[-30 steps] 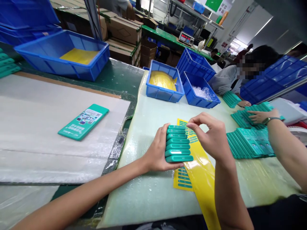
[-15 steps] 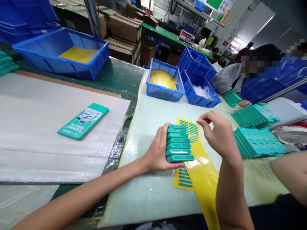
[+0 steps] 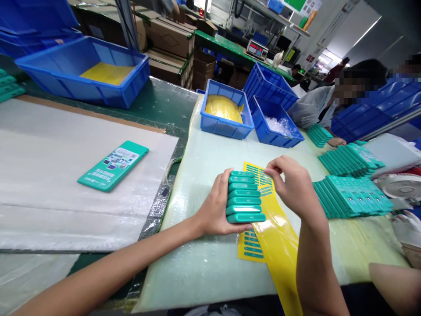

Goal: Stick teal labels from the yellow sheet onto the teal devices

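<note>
Green stack: While the left hand (image 3: 217, 208) supports it from the side, the stack of green cases (image 3: 244, 193), about seven as I count, sits above the pale bench cover (image 3: 184, 267), narrow ends turned toward the right.
Left grip: clamped on the cases, fingers at the top, thumb along the bottom.
Right grip: the right hand (image 3: 291, 186) is raised just right of the stack, thumb and forefinger pinched together; whether a thin strip is between them, I can't make out.
Yellow sheets: a sheet with rows of green strips (image 3: 251, 245) shows above and below the stack; a long plain yellow band (image 3: 279, 228) lies over it, running toward the person's lap.
Progress: partway, I judge. Many strips remain on the sheet; whether every held case has one is too fine to tell.
Right side: more rows of green cases (image 3: 355, 195) stand close together; finished or waiting, I can't say.
Left side: a lone green case (image 3: 113, 166) lies flat on a white board (image 3: 49, 175), printed face up.
Far edge: a blue bin (image 3: 226, 129) with a yellow bundle (image 3: 223, 109), next to another bin (image 3: 279, 140) of clear plastic.
Beyond: a co-worker's pale sleeve (image 3: 309, 105), near further green cases.
</note>
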Available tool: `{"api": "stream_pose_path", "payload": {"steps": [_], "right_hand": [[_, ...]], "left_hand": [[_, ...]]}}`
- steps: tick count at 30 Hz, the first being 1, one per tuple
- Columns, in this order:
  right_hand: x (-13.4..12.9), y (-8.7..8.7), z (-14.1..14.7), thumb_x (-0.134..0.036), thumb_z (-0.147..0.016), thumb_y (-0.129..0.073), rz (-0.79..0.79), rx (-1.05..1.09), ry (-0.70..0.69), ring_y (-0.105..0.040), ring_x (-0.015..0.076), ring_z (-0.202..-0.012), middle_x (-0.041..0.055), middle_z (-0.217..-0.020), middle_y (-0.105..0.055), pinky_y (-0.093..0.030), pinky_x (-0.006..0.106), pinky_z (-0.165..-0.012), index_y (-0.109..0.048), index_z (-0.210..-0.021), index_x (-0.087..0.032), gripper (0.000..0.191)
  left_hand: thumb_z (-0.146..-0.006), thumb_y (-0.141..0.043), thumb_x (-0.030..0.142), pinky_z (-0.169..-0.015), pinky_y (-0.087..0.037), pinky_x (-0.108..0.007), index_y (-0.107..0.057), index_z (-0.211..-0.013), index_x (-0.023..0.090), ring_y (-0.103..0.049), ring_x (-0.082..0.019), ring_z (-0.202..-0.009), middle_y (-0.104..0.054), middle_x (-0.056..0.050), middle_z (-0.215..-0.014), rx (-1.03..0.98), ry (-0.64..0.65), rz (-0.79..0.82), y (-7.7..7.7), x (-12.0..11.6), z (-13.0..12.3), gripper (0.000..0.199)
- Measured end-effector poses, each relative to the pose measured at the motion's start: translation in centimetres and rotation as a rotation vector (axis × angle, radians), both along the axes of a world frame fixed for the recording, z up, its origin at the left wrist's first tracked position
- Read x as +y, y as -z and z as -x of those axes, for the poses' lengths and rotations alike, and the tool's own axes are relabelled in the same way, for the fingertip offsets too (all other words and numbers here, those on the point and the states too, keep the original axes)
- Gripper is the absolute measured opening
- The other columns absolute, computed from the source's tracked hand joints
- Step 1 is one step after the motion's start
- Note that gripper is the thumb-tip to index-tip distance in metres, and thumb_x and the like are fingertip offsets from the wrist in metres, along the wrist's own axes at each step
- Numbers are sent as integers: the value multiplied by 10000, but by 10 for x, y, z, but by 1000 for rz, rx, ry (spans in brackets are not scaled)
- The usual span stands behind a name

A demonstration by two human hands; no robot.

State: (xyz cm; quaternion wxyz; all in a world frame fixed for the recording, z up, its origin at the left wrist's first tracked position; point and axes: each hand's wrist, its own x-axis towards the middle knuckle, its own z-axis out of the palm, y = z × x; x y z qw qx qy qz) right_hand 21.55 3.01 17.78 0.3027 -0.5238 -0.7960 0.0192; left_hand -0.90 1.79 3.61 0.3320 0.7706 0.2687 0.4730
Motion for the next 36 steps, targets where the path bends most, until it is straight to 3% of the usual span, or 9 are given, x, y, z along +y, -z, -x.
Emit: {"api": "stream_pose_path", "payload": {"steps": [3,8,14,17,19,23,27,32,36], "right_hand": [[6,-4,16,-201,-1069,-701,-54,156,-29,-646,209,-821,31,-873,-708,-474,371,-799,-681,-893,-214,177],[9,5,55,-161,-1039,-749,220,216,-244,-667,191,-829,14,-886,-708,-489,341,-783,-731,-906,-211,143],[21,5,8,-150,-1020,-645,134,-133,-71,-611,256,-843,74,-873,-676,-406,397,-783,-633,-858,-201,171],[25,-2,-11,-149,-1001,-671,-25,-66,67,-601,240,-802,63,-840,-676,-403,386,-768,-636,-839,-198,173],[23,-4,-3,-169,-1029,-705,-24,78,-3,-634,217,-806,43,-860,-711,-447,367,-786,-694,-873,-197,159],[10,4,32,-186,-1038,-790,229,238,-256,-675,180,-817,0,-883,-728,-499,326,-804,-794,-980,-219,67],[10,9,30,-182,-1071,-700,218,118,-251,-652,201,-839,29,-884,-696,-472,355,-796,-696,-895,-205,178],[26,1,7,-203,-1021,-681,-34,83,-8,-608,223,-805,50,-844,-687,-452,381,-790,-671,-844,-208,178],[30,0,26,-238,-1023,-754,177,256,-199,-660,190,-804,23,-873,-748,-503,338,-799,-814,-992,-198,78]], "left_hand": [[-847,-931,760,-1308,-442,-797,16,-1831,285,-450,-534,-1575,-356,-262,-1695,-2,1,-2,0,0,0,1446],[-825,-959,713,-1343,-398,-798,-28,-1828,272,-398,-537,-1630,-356,-261,-1709,-3,27,22,0,1,0,1437],[-864,-914,780,-1302,-454,-783,14,-1840,296,-461,-526,-1572,-368,-256,-1696,-10,-4,-18,0,0,0,1431],[-868,-906,791,-1302,-452,-795,16,-1840,308,-455,-531,-1575,-361,-256,-1702,-19,0,-34,0,0,-1,1424],[-857,-914,786,-1305,-446,-805,19,-1838,301,-444,-540,-1587,-353,-261,-1707,-17,6,-23,0,1,0,1438],[-858,-908,778,-1319,-423,-820,24,-1827,292,-410,-562,-1622,-341,-268,-1719,7,10,-5,2,1,0,1430],[-853,-911,786,-1326,-427,-801,29,-1817,288,-410,-557,-1628,-339,-271,-1723,26,12,6,1,0,1,1436],[-837,-926,769,-1321,-431,-799,21,-1811,259,-440,-540,-1601,-349,-278,-1703,26,8,41,-2,0,1,1450],[-842,-906,795,-1319,-429,-809,5,-1800,259,-426,-546,-1610,-350,-277,-1698,24,8,46,-1,1,0,1427]]}}
